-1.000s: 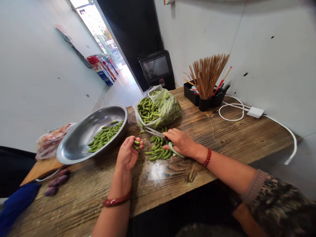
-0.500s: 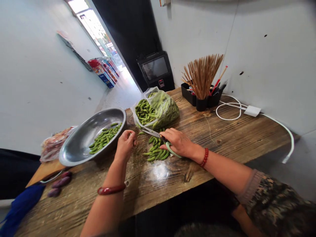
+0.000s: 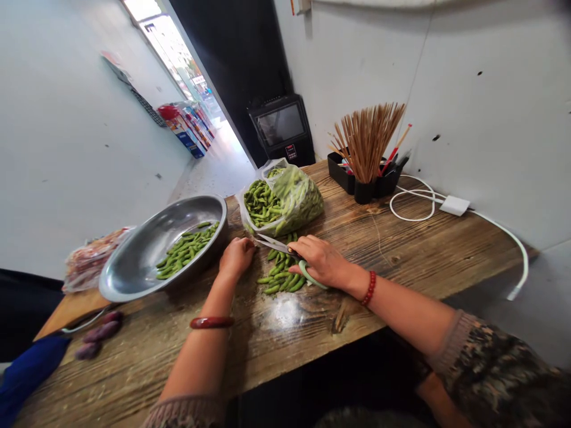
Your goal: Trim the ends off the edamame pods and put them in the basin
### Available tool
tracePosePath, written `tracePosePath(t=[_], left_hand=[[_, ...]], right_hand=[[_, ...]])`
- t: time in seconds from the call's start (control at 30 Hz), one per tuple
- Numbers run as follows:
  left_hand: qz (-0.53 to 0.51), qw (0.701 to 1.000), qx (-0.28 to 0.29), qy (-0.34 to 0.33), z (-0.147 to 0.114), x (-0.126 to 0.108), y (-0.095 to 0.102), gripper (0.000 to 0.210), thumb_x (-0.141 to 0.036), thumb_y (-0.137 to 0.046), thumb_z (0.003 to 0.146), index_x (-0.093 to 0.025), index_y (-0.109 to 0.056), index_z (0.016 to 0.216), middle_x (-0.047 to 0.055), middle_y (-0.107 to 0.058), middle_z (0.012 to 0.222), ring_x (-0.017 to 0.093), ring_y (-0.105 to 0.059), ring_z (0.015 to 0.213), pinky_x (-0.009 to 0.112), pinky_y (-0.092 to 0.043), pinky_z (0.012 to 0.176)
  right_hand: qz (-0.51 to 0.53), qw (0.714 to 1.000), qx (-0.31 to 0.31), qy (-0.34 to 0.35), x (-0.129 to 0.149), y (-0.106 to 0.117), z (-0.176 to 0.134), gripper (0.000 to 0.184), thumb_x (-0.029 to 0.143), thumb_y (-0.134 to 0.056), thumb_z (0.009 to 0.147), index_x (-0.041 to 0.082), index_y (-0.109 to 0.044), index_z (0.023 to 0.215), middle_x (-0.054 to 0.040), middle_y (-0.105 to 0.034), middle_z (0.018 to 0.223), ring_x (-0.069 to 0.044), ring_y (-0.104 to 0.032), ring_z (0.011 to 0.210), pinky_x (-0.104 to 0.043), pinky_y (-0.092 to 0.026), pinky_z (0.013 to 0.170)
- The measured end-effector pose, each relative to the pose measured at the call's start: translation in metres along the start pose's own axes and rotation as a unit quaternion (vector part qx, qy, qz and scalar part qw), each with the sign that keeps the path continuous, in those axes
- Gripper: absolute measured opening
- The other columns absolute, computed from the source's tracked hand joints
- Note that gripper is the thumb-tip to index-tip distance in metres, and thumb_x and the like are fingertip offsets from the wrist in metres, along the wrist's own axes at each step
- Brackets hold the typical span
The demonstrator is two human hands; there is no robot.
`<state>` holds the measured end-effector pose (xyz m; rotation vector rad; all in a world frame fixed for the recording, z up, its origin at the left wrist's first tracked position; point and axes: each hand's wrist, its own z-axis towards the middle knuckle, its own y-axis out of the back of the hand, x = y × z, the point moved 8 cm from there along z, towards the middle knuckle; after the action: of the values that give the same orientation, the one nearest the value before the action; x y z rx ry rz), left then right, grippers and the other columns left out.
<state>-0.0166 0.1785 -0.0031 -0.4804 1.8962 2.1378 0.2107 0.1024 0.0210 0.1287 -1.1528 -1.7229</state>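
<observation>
My right hand [image 3: 322,259] grips a pair of scissors [image 3: 279,245] with pale green handles, blades slightly apart and pointing left. Under and beside the scissors lies a loose pile of green soybean pods [image 3: 282,279] on the wooden table. My left hand [image 3: 237,257] is closed, its fingertips close to the blade tips; whatever it pinches is hidden. To its left stands a wide metal basin [image 3: 134,249] with more pods [image 3: 190,249] inside. Behind the hands sits an open clear plastic bag [image 3: 300,199] filled with pods.
At the back right, a black holder [image 3: 341,172] contains thin wooden skewers [image 3: 369,142] and pens. A white cable [image 3: 504,229] curls along the right edge. Several purple-red oblong items [image 3: 99,336], a blue cloth [image 3: 33,374] and a plastic bag [image 3: 91,258] lie at left.
My left hand has moved right and forward, closer to the scissor tips. My right hand and the scissors stay nearly in place. The view has shifted slightly.
</observation>
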Motion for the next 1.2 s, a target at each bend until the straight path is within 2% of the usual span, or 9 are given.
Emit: tracePosePath(t=[0.1, 0.13, 0.2, 0.3, 0.4, 0.63, 0.77, 1.0, 1.2], left_hand=[[-0.065, 0.998, 0.007, -0.011, -0.018, -0.012, 0.006, 0.013, -0.028, -0.061, 0.076, -0.016, -0.066, 0.079, 0.004, -0.064, 0.076, 0.016, -0.056, 0.066, 0.025, -0.040, 0.061], [-0.151, 0.988, 0.015, -0.001, -0.026, -0.017, 0.007, 0.018, -0.032, -0.061, 0.078, -0.015, -0.065, 0.082, 0.002, -0.061, 0.071, 0.013, -0.050, 0.058, 0.023, -0.036, 0.054], [-0.337, 0.940, 0.051, 0.029, -0.043, -0.029, 0.005, 0.027, -0.040, -0.064, 0.078, -0.014, -0.062, 0.085, -0.001, -0.058, 0.065, 0.007, -0.037, 0.046, 0.020, -0.027, 0.045], [-0.498, 0.861, 0.095, 0.034, -0.065, -0.052, 0.002, 0.028, -0.038, -0.070, 0.076, -0.014, -0.060, 0.086, 0.001, -0.063, 0.074, 0.003, -0.034, 0.043, 0.018, -0.020, 0.042], [-0.565, 0.817, 0.100, 0.047, -0.074, -0.060, -0.002, 0.030, -0.032, -0.074, 0.074, -0.013, -0.065, 0.096, 0.001, -0.062, 0.076, 0.001, -0.035, 0.043, 0.016, -0.018, 0.040], [-0.616, 0.776, 0.120, 0.058, -0.085, -0.058, -0.012, 0.030, -0.030, -0.072, 0.077, -0.013, -0.070, 0.101, 0.004, -0.062, 0.082, 0.002, -0.038, 0.048, 0.015, -0.021, 0.039], [-0.619, 0.772, 0.126, 0.061, -0.089, -0.060, -0.011, 0.029, -0.030, -0.072, 0.076, -0.014, -0.070, 0.101, 0.004, -0.063, 0.082, 0.003, -0.040, 0.050, 0.015, -0.024, 0.041], [-0.554, 0.826, 0.095, 0.047, -0.087, -0.054, -0.014, 0.023, -0.031, -0.076, 0.073, -0.015, -0.069, 0.088, -0.001, -0.059, 0.069, 0.004, -0.038, 0.049, 0.017, -0.027, 0.045], [-0.547, 0.835, 0.053, 0.036, -0.086, -0.051, -0.012, 0.024, -0.031, -0.077, 0.071, -0.016, -0.069, 0.088, -0.004, -0.052, 0.060, 0.006, -0.039, 0.049, 0.018, -0.029, 0.046]], right_hand=[[-0.002, 1.000, 0.003, 0.000, 0.000, -0.001, 0.000, 0.037, 0.034, -0.065, 0.087, 0.014, -0.053, 0.115, -0.0088, -0.059, 0.097, -0.022, -0.051, 0.090, -0.034, -0.044, 0.079], [-0.003, 1.000, 0.004, -0.001, 0.000, -0.001, 0.000, 0.037, 0.034, -0.065, 0.087, 0.014, -0.053, 0.115, -0.0088, -0.059, 0.097, -0.022, -0.051, 0.090, -0.034, -0.045, 0.079], [-0.008, 1.000, 0.005, -0.004, -0.001, -0.002, -0.001, 0.037, 0.035, -0.065, 0.087, 0.014, -0.054, 0.114, -0.0087, -0.060, 0.097, -0.023, -0.051, 0.090, -0.034, -0.045, 0.079], [-0.016, 1.000, 0.001, -0.011, -0.004, -0.002, -0.001, 0.038, 0.037, -0.065, 0.087, 0.013, -0.053, 0.115, -0.0092, -0.060, 0.097, -0.023, -0.051, 0.090, -0.034, -0.045, 0.079], [-0.010, 1.000, -0.001, -0.013, -0.005, -0.002, -0.001, 0.039, 0.037, -0.064, 0.087, 0.013, -0.053, 0.116, -0.0091, -0.060, 0.097, -0.023, -0.051, 0.089, -0.034, -0.045, 0.079], [0.002, 1.000, 0.009, -0.008, -0.002, -0.004, -0.002, 0.039, 0.037, -0.065, 0.087, 0.015, -0.053, 0.116, -0.0093, -0.060, 0.097, -0.023, -0.052, 0.089, -0.036, -0.046, 0.078], [0.006, 1.000, 0.013, -0.007, 0.002, -0.004, -0.003, 0.038, 0.035, -0.066, 0.086, 0.014, -0.053, 0.116, -0.0097, -0.060, 0.096, -0.024, -0.052, 0.089, -0.036, -0.046, 0.077], [0.027, 0.999, 0.026, 0.015, 0.008, -0.003, -0.003, 0.043, 0.036, -0.068, 0.085, 0.014, -0.052, 0.118, -0.0102, -0.059, 0.097, -0.024, -0.051, 0.088, -0.037, -0.046, 0.077], [0.048, 0.998, 0.029, 0.042, 0.009, -0.007, -0.003, 0.052, 0.044, -0.071, 0.080, 0.014, -0.052, 0.118, -0.0103, -0.059, 0.098, -0.023, -0.051, 0.088, -0.037, -0.046, 0.077]])
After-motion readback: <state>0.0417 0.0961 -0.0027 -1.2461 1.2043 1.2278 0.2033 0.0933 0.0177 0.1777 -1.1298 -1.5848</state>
